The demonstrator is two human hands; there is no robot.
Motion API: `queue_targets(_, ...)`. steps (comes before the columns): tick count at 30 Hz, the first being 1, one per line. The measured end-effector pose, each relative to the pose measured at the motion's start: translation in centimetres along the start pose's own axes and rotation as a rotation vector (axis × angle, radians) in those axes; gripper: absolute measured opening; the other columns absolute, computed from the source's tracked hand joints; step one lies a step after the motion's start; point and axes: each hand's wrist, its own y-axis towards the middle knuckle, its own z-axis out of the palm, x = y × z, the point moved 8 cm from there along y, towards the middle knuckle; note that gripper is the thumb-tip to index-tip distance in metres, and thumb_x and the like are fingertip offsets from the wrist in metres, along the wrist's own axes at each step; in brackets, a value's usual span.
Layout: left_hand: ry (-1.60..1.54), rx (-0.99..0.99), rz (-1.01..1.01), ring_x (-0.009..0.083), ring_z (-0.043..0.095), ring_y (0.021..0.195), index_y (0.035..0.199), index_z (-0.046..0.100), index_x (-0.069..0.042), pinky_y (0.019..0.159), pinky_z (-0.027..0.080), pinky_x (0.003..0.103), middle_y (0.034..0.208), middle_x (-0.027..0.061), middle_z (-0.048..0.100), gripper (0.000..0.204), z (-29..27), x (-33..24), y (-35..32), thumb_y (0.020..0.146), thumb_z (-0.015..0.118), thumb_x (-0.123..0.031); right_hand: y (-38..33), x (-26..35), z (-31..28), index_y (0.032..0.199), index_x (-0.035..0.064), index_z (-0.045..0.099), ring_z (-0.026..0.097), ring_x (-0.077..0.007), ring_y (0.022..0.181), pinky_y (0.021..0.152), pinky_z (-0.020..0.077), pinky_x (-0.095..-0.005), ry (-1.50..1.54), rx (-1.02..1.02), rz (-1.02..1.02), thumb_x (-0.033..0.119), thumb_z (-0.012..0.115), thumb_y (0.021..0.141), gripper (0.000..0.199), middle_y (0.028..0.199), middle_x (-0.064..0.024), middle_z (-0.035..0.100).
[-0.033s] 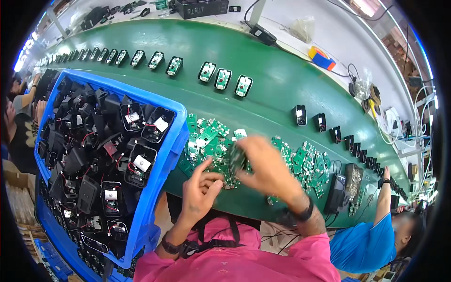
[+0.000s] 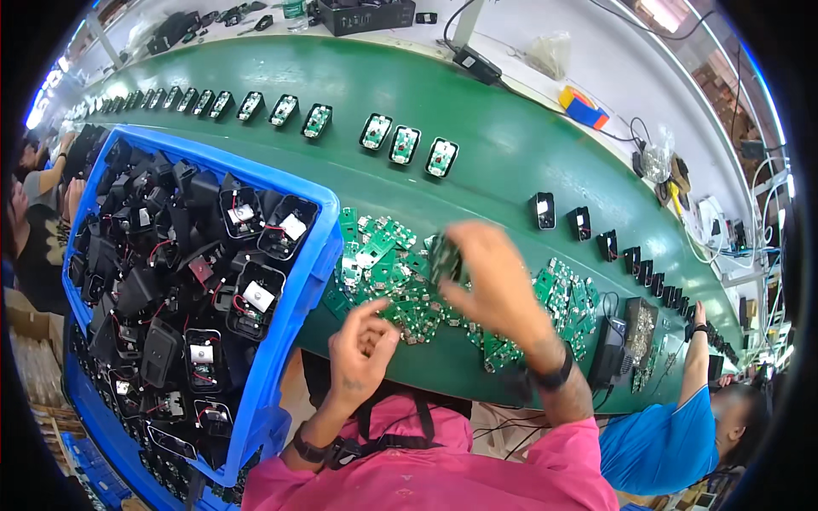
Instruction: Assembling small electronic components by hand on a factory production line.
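In the head view, the right hand (image 2: 490, 277) is raised over a heap of small green circuit boards (image 2: 383, 264) that lies on the green conveyor belt (image 2: 477, 111). Its fingers are closed around a dark small part (image 2: 445, 258), held just above the heap; the hand is blurred, so I cannot tell exactly what kind of part it is. The left hand (image 2: 362, 349) is lower, at the near edge of the belt, with the fingers curled loosely inward, and it holds nothing that I can see. To the left of the heap stands a blue plastic crate (image 2: 298, 281) full of black housings (image 2: 170, 272) with wires. More housings, open and with green boards inside (image 2: 405, 145), lie in a row further on the belt. At the right side a person in a blue shirt (image 2: 665, 443) sits beside the belt
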Motion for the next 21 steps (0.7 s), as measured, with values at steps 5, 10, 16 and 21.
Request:
queue_targets(5, 0.387, -0.029, 0.37, 0.0074, 0.054, 0.053, 0.092, 0.065, 0.001, 0.047, 0.041, 0.024, 0.067, 0.0024, 0.06, 0.009, 0.5, -0.4, -2.4, 0.084, 0.066, -0.003, 5.5, -10.9, -1.0, 0.124, 0.0047, 0.054, 0.052, -0.0347, 0.112, 0.092, 0.043, -0.0465, -0.358, -0.069, 0.291, 0.023, 0.082, 0.066, 0.066, 0.119, -0.0131, 0.061)
queue_targets(10, 0.475, 0.047, 0.563, 0.0141, 0.055, 0.046, 0.086, 0.066, -0.003, 0.045, 0.042, 0.026, 0.062, 0.0045, 0.057, 0.01, 1.6, 0.1, -2.5, 0.078, 0.07, -0.002, 6.9, -14.1, 0.5, 0.128, 0.0055, 0.052, 0.05, -0.0327, 0.118, 0.094, 0.0402, -0.0513, -0.43, 0.062, 0.405, 0.031, 0.081, 0.069, 0.07, 0.122, -0.0123, 0.061)
queue_targets(16, 0.481, 0.117, 0.604, 0.0153, 0.055, 0.047, 0.088, 0.065, -0.004, 0.045, 0.043, 0.027, 0.061, 0.0036, 0.056, 0.013, 2.3, 0.5, -2.9, 0.076, 0.071, -0.004, 1.1, -19.4, -6.7, 0.135, -0.0042, 0.044, 0.048, -0.0392, 0.123, 0.105, 0.0376, -0.0465, -0.288, -0.172, 0.564, 0.032, 0.081, 0.07, 0.083, 0.129, -0.0248, 0.055)
queue_targets(21, 0.582, 0.055, 0.606, 0.0208, 0.054, 0.05, 0.085, 0.066, -0.005, 0.048, 0.042, 0.032, 0.065, 0.0069, 0.059, 0.008, 1.5, 1.2, -3.0, 0.079, 0.067, -0.009, -2.9, -20.2, -2.6, 0.138, -0.0067, 0.038, 0.046, -0.0423, 0.126, 0.107, 0.0376, -0.0446, -0.357, -0.114, 0.504, 0.036, 0.084, 0.065, 0.096, 0.135, -0.0302, 0.047)
